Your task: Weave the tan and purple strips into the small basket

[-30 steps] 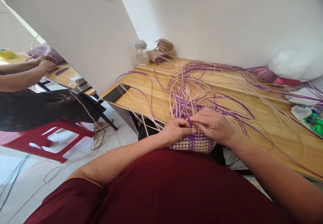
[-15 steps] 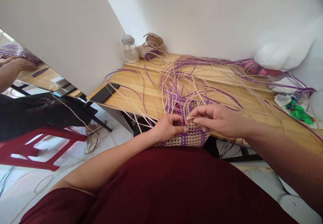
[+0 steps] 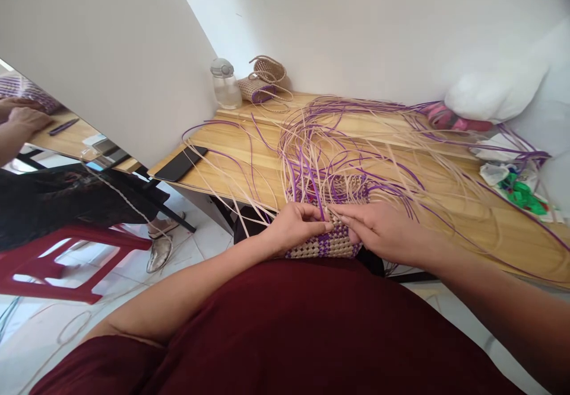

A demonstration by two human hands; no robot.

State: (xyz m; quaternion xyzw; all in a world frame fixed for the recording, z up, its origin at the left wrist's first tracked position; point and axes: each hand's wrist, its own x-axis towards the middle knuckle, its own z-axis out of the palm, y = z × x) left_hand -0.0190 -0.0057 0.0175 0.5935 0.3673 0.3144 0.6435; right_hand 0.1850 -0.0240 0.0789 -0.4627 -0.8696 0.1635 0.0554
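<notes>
Against my body at the table's front edge rests a partly woven basket in beige and purple, its open weave facing up. Many loose beige and purple strands rise from it and spread over the table. My left hand pinches the basket's woven edge, thumb and forefinger closed beside an upright purple strand. Close by on the right, my right hand has thumb and forefinger pressed together on a thin beige strand at the weave. The fingertips of both hands nearly meet.
A black phone lies at the table's left. Behind stand a clear bottle and small woven baskets. White and pink bags and green plastic sit at right. Past the partition, a person's hands rest near another woven piece; a red stool stands below.
My right hand has turned and come down closer to my left fingertips, its fingers now pointing left at the weave. The left hand keeps its pinch. The view has shifted slightly.
</notes>
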